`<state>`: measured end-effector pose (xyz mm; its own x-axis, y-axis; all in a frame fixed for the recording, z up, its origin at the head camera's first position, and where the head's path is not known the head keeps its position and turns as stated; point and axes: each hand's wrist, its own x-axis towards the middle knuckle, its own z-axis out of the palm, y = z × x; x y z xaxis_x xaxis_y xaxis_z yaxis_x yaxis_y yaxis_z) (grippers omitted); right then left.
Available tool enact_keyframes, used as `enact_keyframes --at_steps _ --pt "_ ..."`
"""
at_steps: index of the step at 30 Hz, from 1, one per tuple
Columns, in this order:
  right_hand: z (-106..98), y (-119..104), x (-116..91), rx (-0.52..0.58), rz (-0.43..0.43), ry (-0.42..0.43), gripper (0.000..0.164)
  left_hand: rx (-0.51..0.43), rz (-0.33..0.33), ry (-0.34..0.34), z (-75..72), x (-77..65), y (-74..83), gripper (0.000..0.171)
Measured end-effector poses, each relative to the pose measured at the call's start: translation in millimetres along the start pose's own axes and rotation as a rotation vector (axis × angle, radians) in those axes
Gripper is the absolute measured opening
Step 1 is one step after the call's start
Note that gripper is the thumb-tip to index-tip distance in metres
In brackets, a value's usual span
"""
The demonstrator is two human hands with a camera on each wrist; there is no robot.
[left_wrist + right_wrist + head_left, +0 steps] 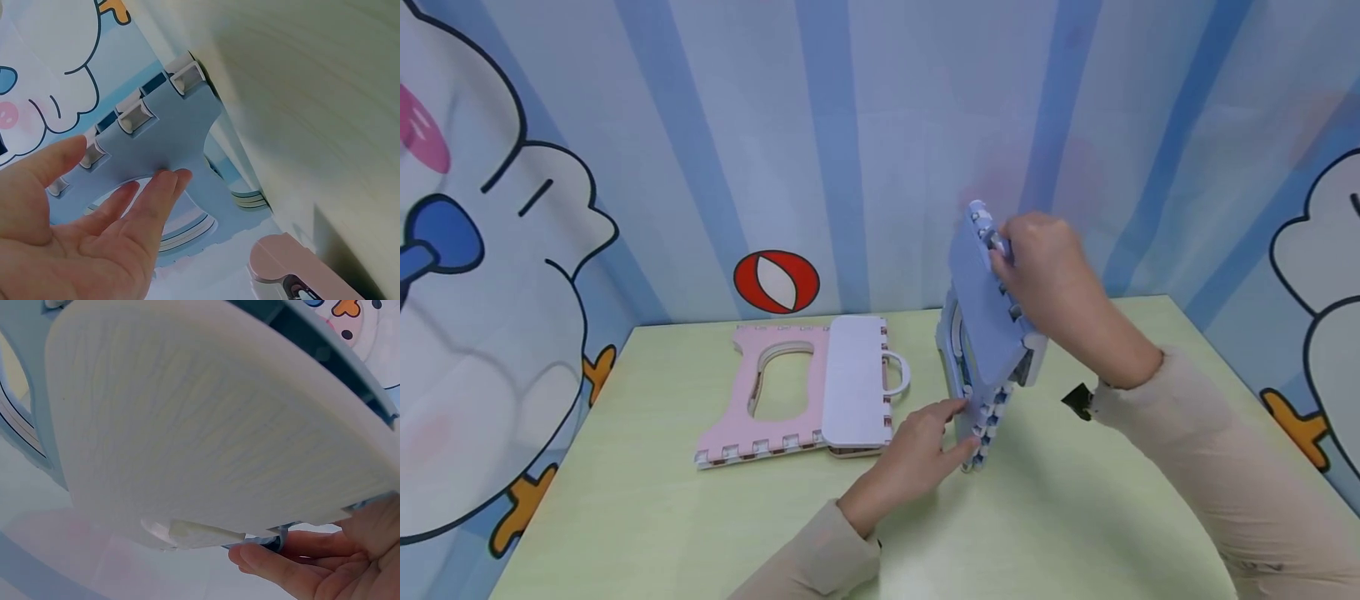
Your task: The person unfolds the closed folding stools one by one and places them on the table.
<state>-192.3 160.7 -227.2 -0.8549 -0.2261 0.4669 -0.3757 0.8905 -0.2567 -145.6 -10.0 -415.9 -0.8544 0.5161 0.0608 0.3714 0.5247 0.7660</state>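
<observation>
Blue, probably light yet stiff, this stool (981, 312) suits your right hand (1047, 262) gripping its top edge (981, 218), left hand (917, 446) spread alongside.

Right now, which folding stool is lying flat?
The pink stool with the pale panel, flat on the table; the blue stool stands up, gripped by the right hand.

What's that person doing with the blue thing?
A person is handling what looks like a blue folding stool, partly unfolded on the table. The right hand grips it near the top, and the left hand is at its lower part, fingers out. A pink and white stool lies folded flat to the left, with neither hand on it.
</observation>
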Motion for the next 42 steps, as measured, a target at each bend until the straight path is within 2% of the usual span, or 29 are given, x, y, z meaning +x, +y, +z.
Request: enact_keyframes --at_steps 10,19,28,33,37,42 --pt "6.3 -11.0 0.7 -0.018 -0.05 -0.006 0.018 -0.011 0.001 0.015 -0.9 -1.0 -2.3 0.056" --pt "12.5 -15.7 -0.8 -0.038 -0.102 0.015 0.027 -0.005 -0.018 0.02 -2.1 -1.3 -1.9 0.056" --pt "14.5 -16.3 -0.6 -0.029 -0.11 0.024 0.03 0.034 -0.018 0.04 -2.1 -0.5 -2.5 0.056" --pt "15.9 -15.3 -0.7 -0.018 -0.123 0.036 0.03 0.026 -0.025 0.044 -1.2 0.3 -1.8 0.06" --pt "16.3 -15.0 -0.5 -0.012 -0.127 0.053 0.029 -0.029 0.0 0.04 -0.5 2.3 -2.0 0.064" --pt "16.2 -16.0 -0.6 -0.017 -0.129 0.054 0.031 -0.225 0.034 0.018 0.2 5.6 -3.4 0.062"
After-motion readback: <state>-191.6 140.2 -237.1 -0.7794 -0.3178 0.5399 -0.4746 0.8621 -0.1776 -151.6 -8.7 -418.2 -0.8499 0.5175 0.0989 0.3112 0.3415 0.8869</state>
